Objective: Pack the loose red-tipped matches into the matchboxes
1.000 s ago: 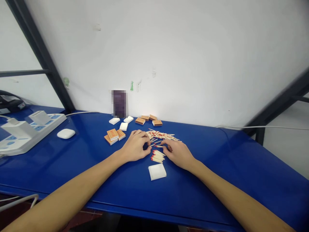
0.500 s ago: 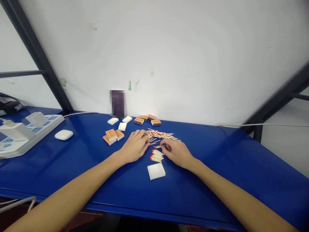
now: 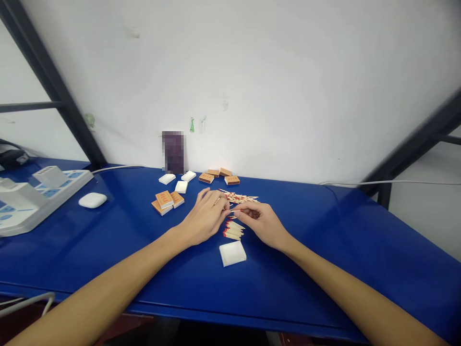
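My right hand point(image 3: 265, 225) is closed in a pinch on a thin matchstick point(image 3: 236, 210), which points left toward my other hand. My left hand point(image 3: 205, 218) rests beside it with fingers curled, its thumb and fingertips meeting at the stick's left end. Another matchstick point(image 3: 216, 202) shows between the left fingers. Behind both hands lies a loose heap of red-tipped matches point(image 3: 240, 197), partly hidden by my fingers. Just in front of my fingertips sits a neater pile of matches point(image 3: 233, 231), heads to the left. Nearer to me is a white matchbox tray point(image 3: 233, 253).
Several orange matchboxes point(image 3: 232, 180) stand near the wall, with a stack of matchboxes point(image 3: 164, 199) at left. White trays point(image 3: 181, 187) lie close by. Farther left are a white earphone case point(image 3: 92, 200) and a power strip point(image 3: 77, 183) on the blue table point(image 3: 306, 293).
My right hand has shifted slightly left and away from me, bringing a matchstick to the left fingertips. A matchstick now shows between the fingers of my left hand.
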`<action>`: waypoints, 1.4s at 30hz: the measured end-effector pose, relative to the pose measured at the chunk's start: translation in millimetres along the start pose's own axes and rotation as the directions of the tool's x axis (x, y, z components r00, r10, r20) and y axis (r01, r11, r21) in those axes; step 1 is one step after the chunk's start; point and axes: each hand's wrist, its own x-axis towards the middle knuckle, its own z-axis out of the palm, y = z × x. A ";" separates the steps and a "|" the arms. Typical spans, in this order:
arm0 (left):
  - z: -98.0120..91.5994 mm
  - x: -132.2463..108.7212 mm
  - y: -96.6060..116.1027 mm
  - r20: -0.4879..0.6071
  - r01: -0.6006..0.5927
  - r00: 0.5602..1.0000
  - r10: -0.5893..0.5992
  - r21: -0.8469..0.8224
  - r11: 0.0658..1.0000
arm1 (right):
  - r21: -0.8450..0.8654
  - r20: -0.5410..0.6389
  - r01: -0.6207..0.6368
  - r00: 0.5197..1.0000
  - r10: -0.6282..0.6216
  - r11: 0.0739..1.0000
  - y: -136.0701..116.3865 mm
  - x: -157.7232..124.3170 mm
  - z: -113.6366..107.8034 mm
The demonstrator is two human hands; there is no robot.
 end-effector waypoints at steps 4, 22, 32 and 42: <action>0.1 1.1 4.3 -0.003 -0.009 1.000 0.008 -0.069 0.998 | 0.101 -0.015 -0.015 1.000 0.017 0.995 -4.0 -0.7 2.9; 0.8 -0.9 -8.8 -0.003 0.205 0.978 -0.208 -0.167 0.964 | -0.557 0.008 0.129 0.989 -0.150 0.820 21.0 5.5 -4.7; 6.3 -3.5 -13.9 0.048 0.239 0.971 -0.234 -0.150 0.959 | -0.602 0.071 0.122 0.993 -0.099 0.789 19.3 0.9 -3.7; 8.6 -4.4 -20.9 0.095 0.273 0.960 -0.263 -0.113 0.955 | -0.633 0.125 0.128 0.990 -0.062 0.764 18.6 0.8 -2.7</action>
